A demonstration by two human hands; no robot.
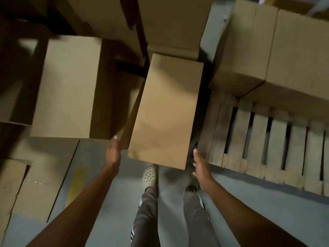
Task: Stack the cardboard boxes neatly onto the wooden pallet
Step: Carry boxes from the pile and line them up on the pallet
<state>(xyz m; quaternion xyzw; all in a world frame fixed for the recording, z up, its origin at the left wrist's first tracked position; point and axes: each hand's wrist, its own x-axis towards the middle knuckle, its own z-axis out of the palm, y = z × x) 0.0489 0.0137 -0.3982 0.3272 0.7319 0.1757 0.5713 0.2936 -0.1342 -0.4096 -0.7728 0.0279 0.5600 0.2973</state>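
Observation:
A long plain cardboard box (167,111) is in front of me at the centre of the view, tilted slightly. My left hand (114,152) presses flat against its lower left side with straight fingers. My right hand (200,168) is spread beside the box's lower right corner, a small gap away from it. The wooden pallet (263,139) lies on the floor to the right, with two cardboard boxes (277,56) standing on its far part.
Another tall box (67,86) stands to the left, with more boxes (169,24) behind and flattened cardboard (35,184) at the lower left. My feet (151,175) stand on the grey floor (258,211) just below the box.

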